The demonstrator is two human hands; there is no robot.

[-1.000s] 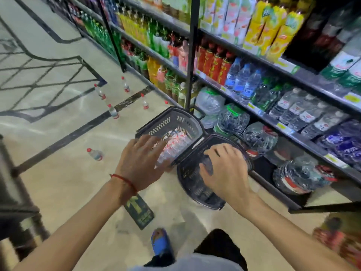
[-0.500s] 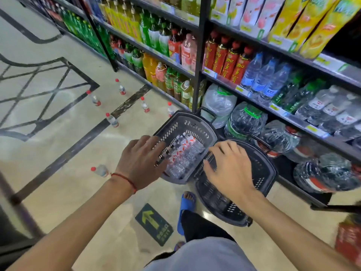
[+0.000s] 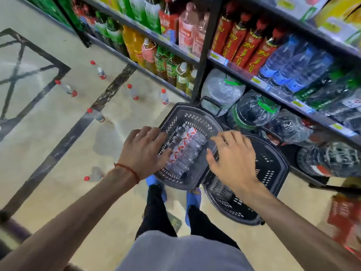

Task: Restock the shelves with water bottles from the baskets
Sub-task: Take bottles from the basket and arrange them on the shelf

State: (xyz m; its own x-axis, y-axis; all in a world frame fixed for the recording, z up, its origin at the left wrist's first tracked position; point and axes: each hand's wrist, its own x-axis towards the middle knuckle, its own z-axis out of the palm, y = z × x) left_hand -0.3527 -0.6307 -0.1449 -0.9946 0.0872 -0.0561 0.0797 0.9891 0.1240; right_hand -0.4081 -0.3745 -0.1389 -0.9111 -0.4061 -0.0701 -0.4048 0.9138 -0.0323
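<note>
Black basket (image 3: 195, 117) of water bottles (image 3: 188, 151) on the floor (image 3: 58, 153).
Loose bottles (image 3: 133, 92) scatter at left; left hand (image 3: 144, 151) at the basket's left rim and right hand (image 3: 230, 159) over its right rim, fingers spread, holding nothing; second basket (image 3: 273, 173) and shelves (image 3: 244, 74) further right.

The only writing I can make out from my feed is on the tall red bottles (image 3: 252, 49) on the middle shelf. Yellow Chinese characters run down each label, and they look like 加多宝. The price tags (image 3: 216, 55) along the shelf edge are yellow-green smears to me, with no digits legible. The red-and-white labels on the small water bottles (image 3: 184, 147) in the basket (image 3: 195, 116) are too blurred to read, as are the labels on the blue-labelled bottles (image 3: 273, 69) beside the red ones.
</note>
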